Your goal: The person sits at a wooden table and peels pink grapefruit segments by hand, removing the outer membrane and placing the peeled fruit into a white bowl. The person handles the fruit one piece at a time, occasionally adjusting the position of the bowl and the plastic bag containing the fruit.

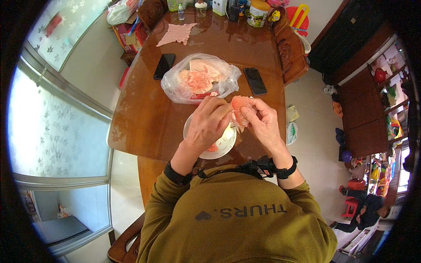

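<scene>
My right hand (265,122) grips a pink pomelo segment (240,104) between thumb and fingers. From the other side my left hand (209,122) pinches the segment's left edge; what its fingertips hold is partly hidden. Pale membrane hangs from the bottom of the segment. Below the hands stands a white plate (226,148) with a dotted rim, partly covered by my left hand and forearm. A piece of pink pulp (213,148) lies on it. Just beyond is a clear plastic bag (171,86), spread wide around peeled membranes (199,80) and pale rind.
Two phones lie on the wooden table (144,121): one phone (164,66) left of the bag, another phone (255,81) to its right. A striped cloth (176,34) is farther back, before bottles and a tin (258,13). A carved chair (289,56) flanks the right edge. A person (365,210) sits far right.
</scene>
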`<state>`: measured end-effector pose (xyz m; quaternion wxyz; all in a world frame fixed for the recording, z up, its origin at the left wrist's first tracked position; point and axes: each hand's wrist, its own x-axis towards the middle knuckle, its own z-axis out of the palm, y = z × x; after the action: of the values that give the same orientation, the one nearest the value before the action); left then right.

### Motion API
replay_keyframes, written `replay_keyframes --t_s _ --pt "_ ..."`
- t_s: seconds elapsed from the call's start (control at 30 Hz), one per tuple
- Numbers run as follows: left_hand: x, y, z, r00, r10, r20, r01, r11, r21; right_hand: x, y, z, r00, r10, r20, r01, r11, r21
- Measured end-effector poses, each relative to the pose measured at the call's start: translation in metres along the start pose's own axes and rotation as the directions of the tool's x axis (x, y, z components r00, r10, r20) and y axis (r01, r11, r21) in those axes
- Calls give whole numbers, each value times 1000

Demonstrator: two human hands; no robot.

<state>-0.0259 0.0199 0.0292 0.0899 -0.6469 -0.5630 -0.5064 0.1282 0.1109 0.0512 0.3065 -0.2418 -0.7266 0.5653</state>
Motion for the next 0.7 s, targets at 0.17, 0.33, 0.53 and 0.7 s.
replay_keyframes --t_s 0.17,0.33,0.53,0.7 --pt "2 -4 -2 999 3 39 -1 998 -68 1 -2 0 1000 -9 13 10 997 -71" --pt "3 -8 -5 996 41 82 -33 995 -99 1 2 0 999 -28 20 30 995 -91" --pt "3 -10 -2 994 26 103 -18 997 -76 4 10 3 1000 -20 14 21 998 -64" --pt "4 -7 3 970 151 191 -196 949 245 5 6 1 1000 8 23 -5 989 -149"
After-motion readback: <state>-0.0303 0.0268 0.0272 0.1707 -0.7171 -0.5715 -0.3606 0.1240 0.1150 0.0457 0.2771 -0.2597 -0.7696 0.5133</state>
